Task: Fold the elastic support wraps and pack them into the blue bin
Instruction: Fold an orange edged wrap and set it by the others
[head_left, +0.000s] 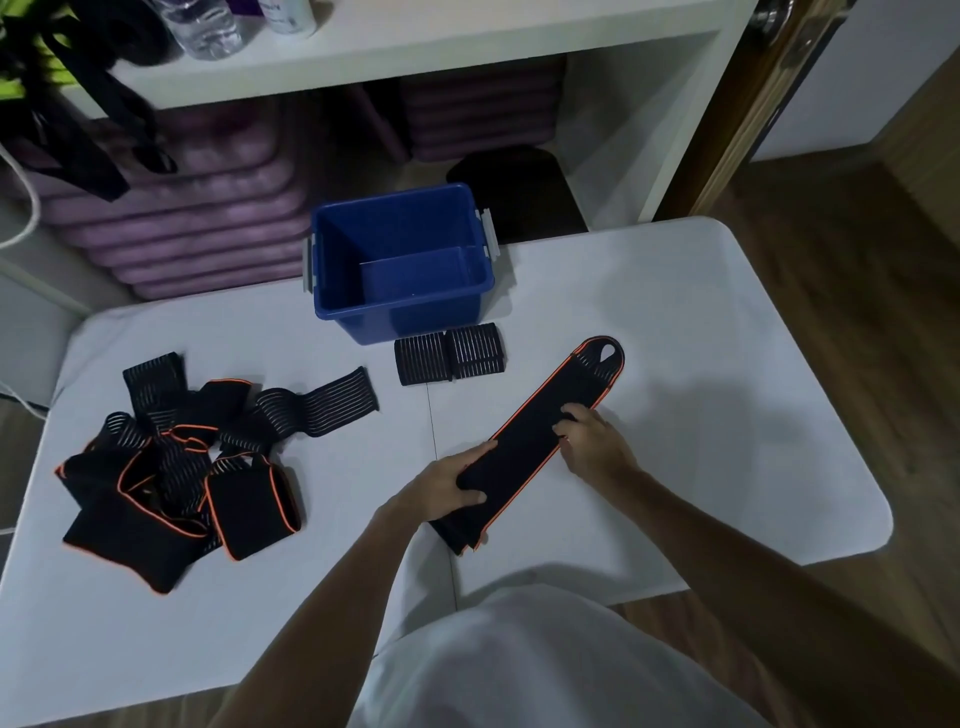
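A long black wrap with orange edging lies stretched diagonally on the white table, its looped end pointing to the far right. My left hand grips its near end from the left side. My right hand presses on its middle from the right edge. The blue bin stands open at the back of the table, nothing visible inside. Two folded striped wraps lie side by side just in front of the bin. A tangled heap of black and orange wraps sits at the left.
The white table has rounded corners, with wooden floor to its right. Behind it stands a white shelf with bottles on top, stacked purple mats below, and black straps hanging at the upper left.
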